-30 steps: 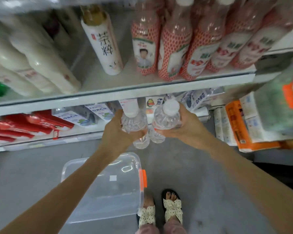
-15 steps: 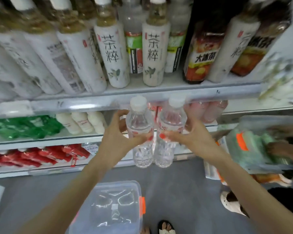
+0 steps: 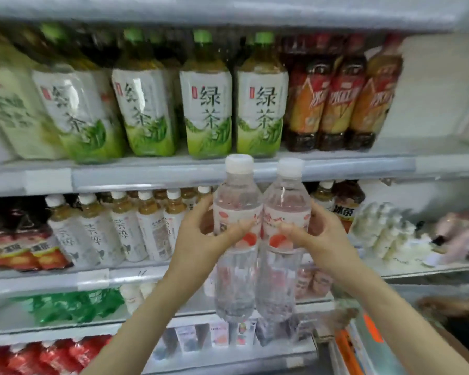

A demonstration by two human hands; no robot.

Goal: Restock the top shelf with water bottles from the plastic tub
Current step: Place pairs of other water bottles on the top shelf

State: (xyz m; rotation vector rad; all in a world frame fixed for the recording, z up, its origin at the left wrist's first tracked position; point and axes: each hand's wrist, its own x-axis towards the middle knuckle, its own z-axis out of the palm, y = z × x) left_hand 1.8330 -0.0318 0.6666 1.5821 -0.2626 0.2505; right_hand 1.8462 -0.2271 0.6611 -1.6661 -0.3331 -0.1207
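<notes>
I see the left hand (image 3: 201, 234) wrapped round one clear white-capped plastic water bottle (image 3: 236, 201) and the right hand (image 3: 317, 236) round its twin (image 3: 284, 204), the two touching, caps before the grey shelf edge (image 3: 146, 174); labels blurred, far fingers hidden.

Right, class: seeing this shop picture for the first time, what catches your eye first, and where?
At the centre, two clear water bottles are held upright, side by side: the left hand grips the left bottle, the right hand the right bottle. On the shelf behind them, green tea bottles stand left of red-orange tea bottles.
</notes>
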